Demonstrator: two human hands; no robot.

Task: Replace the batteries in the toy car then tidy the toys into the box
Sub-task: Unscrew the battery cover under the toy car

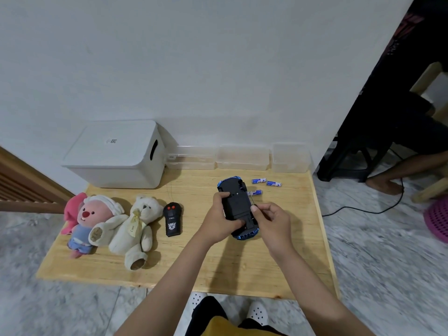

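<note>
On the pale wooden desk (218, 270): upturned blue plastic toy car (236, 207), left hand (221, 220) gripping it; right hand (272, 220) fingers (254, 209) pinched at its flank, contents unclear. Battery step; three blue batteries (259, 181) probably await fitting.

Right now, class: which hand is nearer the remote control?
Left. The left hand grips the toy car beside the remote control; the right hand is beyond the car.

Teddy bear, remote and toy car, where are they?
teddy bear (135, 229), head view, on its belly.
remote (172, 223), head view, on its middle.
toy car (236, 204), head view, on its black underside.
</note>
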